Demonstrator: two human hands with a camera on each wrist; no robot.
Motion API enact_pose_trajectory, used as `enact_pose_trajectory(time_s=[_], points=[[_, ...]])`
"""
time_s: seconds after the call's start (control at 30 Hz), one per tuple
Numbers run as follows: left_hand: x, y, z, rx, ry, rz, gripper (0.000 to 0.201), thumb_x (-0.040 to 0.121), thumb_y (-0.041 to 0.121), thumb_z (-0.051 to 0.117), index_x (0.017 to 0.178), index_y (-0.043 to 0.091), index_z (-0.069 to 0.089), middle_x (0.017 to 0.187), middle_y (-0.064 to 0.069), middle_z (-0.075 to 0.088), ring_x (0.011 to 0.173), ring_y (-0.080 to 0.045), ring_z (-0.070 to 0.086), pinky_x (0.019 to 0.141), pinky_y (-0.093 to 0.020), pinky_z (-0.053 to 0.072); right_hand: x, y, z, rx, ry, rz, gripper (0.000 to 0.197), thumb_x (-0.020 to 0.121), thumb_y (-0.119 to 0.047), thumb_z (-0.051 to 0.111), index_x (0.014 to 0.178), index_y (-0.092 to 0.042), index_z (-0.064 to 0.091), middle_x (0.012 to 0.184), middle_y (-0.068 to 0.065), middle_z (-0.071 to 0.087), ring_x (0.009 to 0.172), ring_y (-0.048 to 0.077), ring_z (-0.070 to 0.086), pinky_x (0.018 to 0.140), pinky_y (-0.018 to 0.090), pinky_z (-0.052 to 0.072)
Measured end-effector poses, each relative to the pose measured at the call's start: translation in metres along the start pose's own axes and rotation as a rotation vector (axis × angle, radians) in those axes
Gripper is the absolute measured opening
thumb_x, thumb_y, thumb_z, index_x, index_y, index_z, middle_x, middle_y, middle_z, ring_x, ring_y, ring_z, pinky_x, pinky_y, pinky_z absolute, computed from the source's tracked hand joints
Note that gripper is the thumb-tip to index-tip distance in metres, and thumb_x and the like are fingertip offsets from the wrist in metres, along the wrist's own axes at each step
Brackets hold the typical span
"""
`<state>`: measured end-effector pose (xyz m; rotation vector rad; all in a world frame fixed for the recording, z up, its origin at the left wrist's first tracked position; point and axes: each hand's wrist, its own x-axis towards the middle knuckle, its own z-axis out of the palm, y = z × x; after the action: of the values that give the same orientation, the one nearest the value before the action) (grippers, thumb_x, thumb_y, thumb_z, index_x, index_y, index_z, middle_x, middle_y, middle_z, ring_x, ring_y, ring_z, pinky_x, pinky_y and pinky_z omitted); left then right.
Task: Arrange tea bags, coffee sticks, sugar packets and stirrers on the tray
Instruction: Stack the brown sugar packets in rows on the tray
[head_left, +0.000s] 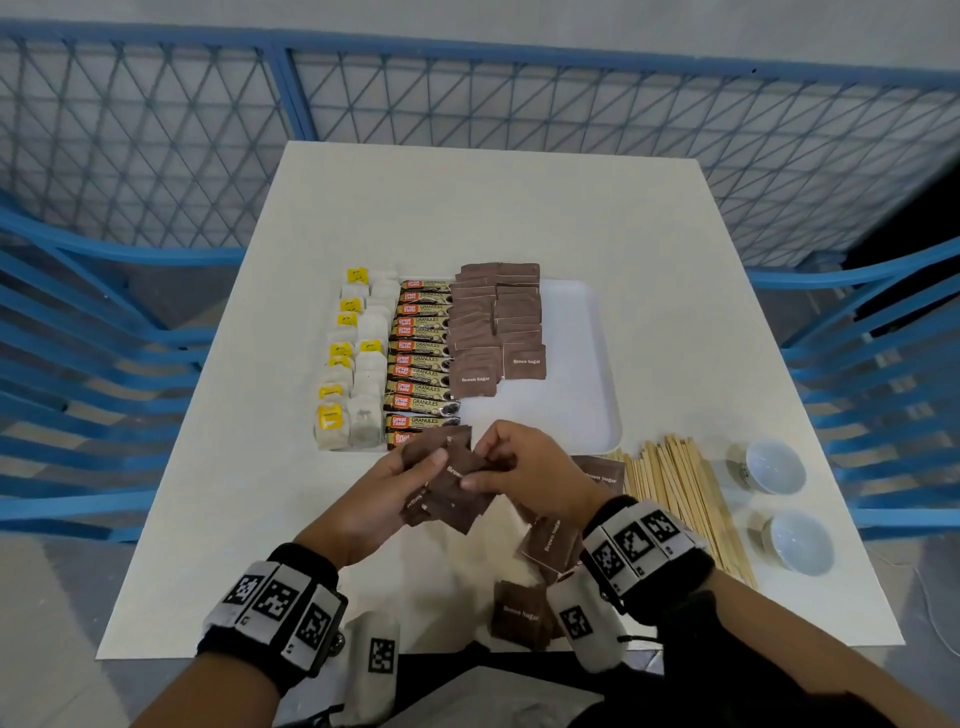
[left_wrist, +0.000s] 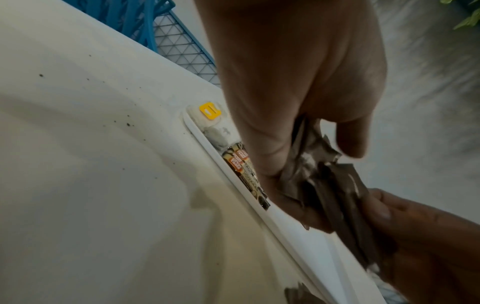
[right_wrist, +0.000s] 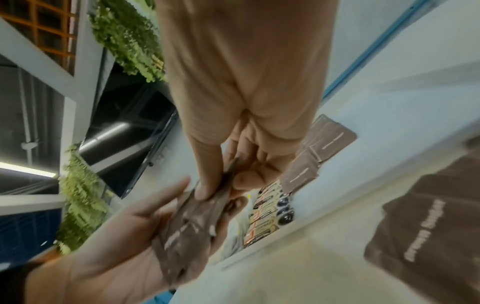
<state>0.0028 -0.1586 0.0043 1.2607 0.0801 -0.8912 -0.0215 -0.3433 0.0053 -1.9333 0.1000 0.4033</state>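
Observation:
My left hand (head_left: 410, 475) holds a fanned bunch of brown sugar packets (head_left: 451, 493) just in front of the white tray (head_left: 587, 364). My right hand (head_left: 498, 467) pinches one packet of that bunch (right_wrist: 207, 207) between thumb and fingers. On the tray lie tea bags (head_left: 348, 364) at the left, coffee sticks (head_left: 421, 364) in the middle and rows of sugar packets (head_left: 498, 322) beside them. Its right part is bare. Loose sugar packets (head_left: 524, 608) lie on the table under my right wrist. Wooden stirrers (head_left: 680, 499) lie in a pile to the right.
Two small white bowls (head_left: 774, 465) (head_left: 800, 540) stand right of the stirrers near the table's right edge. A blue mesh fence (head_left: 467, 104) and blue railings (head_left: 78, 364) surround the white table (head_left: 493, 208).

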Motion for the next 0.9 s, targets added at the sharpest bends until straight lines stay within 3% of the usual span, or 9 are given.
enact_pose_trajectory(time_s=[0.1, 0.27, 0.4, 0.47, 0.57, 0.7, 0.73, 0.83, 0.9], points=[[0.002, 0.002, -0.002, 0.228, -0.037, 0.021, 0.045, 0.078, 0.02, 0.072, 0.12, 0.025, 0.054, 0.081, 0.004, 0.066, 0.062, -0.009, 0.056, 0.048, -0.02, 0.034, 0.001, -0.002, 0.007, -0.016, 0.036, -0.029, 0.024, 0.073, -0.016, 0.078, 0.074, -0.022, 0.055, 0.071, -0.008, 0.058, 0.059, -0.003, 0.05, 0.057, 0.008, 0.042], [0.003, 0.0, -0.007, 0.286, -0.077, 0.012, 0.051, 0.074, 0.013, 0.071, 0.122, 0.025, 0.055, 0.085, 0.002, 0.067, 0.063, -0.01, 0.057, 0.044, -0.02, 0.033, -0.012, 0.003, 0.016, -0.176, 0.017, -0.113, 0.018, 0.083, -0.026, 0.068, 0.092, -0.016, 0.056, 0.082, -0.01, 0.056, 0.069, 0.0, 0.048, 0.061, 0.009, 0.04], [0.003, -0.002, -0.012, 0.343, -0.011, 0.011, 0.041, 0.085, 0.004, 0.065, 0.121, 0.02, 0.055, 0.083, -0.005, 0.063, 0.063, -0.012, 0.053, 0.044, -0.021, 0.032, -0.035, 0.018, 0.015, -0.334, -0.079, -0.018, 0.034, 0.092, -0.045, 0.049, 0.107, -0.015, 0.048, 0.095, -0.004, 0.054, 0.079, 0.008, 0.05, 0.068, 0.019, 0.045], [0.004, -0.003, -0.014, 0.351, 0.036, 0.006, 0.036, 0.086, 0.0, 0.062, 0.117, 0.018, 0.055, 0.078, -0.001, 0.063, 0.057, -0.007, 0.054, 0.042, -0.02, 0.032, -0.045, 0.028, 0.012, -0.632, -0.187, -0.072, 0.041, 0.086, -0.052, 0.054, 0.11, -0.018, 0.049, 0.104, -0.003, 0.053, 0.089, 0.011, 0.049, 0.079, 0.025, 0.045], [0.005, -0.004, -0.015, 0.364, 0.054, 0.012, 0.035, 0.086, 0.0, 0.061, 0.114, 0.019, 0.055, 0.074, 0.005, 0.064, 0.055, -0.004, 0.054, 0.042, -0.019, 0.032, -0.057, 0.038, 0.012, -0.974, -0.334, -0.187, 0.043, 0.081, -0.048, 0.06, 0.111, -0.018, 0.053, 0.111, 0.0, 0.052, 0.096, 0.016, 0.045, 0.08, 0.028, 0.037], [0.006, -0.005, -0.012, 0.36, 0.054, 0.017, 0.035, 0.086, 0.0, 0.061, 0.113, 0.021, 0.055, 0.068, 0.013, 0.067, 0.055, -0.002, 0.056, 0.041, -0.018, 0.031, -0.064, 0.043, 0.021, -1.191, -0.434, -0.172, 0.038, 0.051, -0.053, 0.077, 0.075, -0.027, 0.064, 0.076, -0.009, 0.058, 0.067, 0.009, 0.055, 0.055, 0.019, 0.047], [0.007, -0.006, -0.012, 0.355, 0.055, 0.019, 0.035, 0.086, 0.0, 0.061, 0.112, 0.022, 0.056, 0.071, 0.013, 0.067, 0.056, -0.002, 0.057, 0.041, -0.018, 0.031, -0.064, 0.043, 0.023, -1.199, -0.407, -0.201, 0.036, 0.054, -0.051, 0.077, 0.076, -0.025, 0.065, 0.077, -0.007, 0.059, 0.068, 0.01, 0.056, 0.057, 0.02, 0.048], [0.008, -0.008, -0.011, 0.342, 0.067, 0.015, 0.036, 0.085, -0.001, 0.062, 0.11, 0.023, 0.056, 0.073, 0.011, 0.068, 0.058, -0.004, 0.058, 0.041, -0.018, 0.031, -0.065, 0.037, 0.026, -1.114, -0.453, -0.201, 0.028, 0.091, -0.026, 0.051, 0.109, -0.005, 0.058, 0.112, 0.013, 0.055, 0.104, 0.028, 0.05, 0.089, 0.036, 0.042], [0.009, -0.01, -0.011, 0.336, 0.062, 0.01, 0.035, 0.085, -0.002, 0.061, 0.11, 0.023, 0.056, 0.072, 0.011, 0.068, 0.057, -0.003, 0.059, 0.04, -0.018, 0.03, -0.064, 0.035, 0.027, -1.015, -0.458, -0.154, 0.028, 0.096, -0.021, 0.043, 0.115, -0.002, 0.052, 0.117, 0.017, 0.055, 0.107, 0.032, 0.049, 0.092, 0.039, 0.039]])
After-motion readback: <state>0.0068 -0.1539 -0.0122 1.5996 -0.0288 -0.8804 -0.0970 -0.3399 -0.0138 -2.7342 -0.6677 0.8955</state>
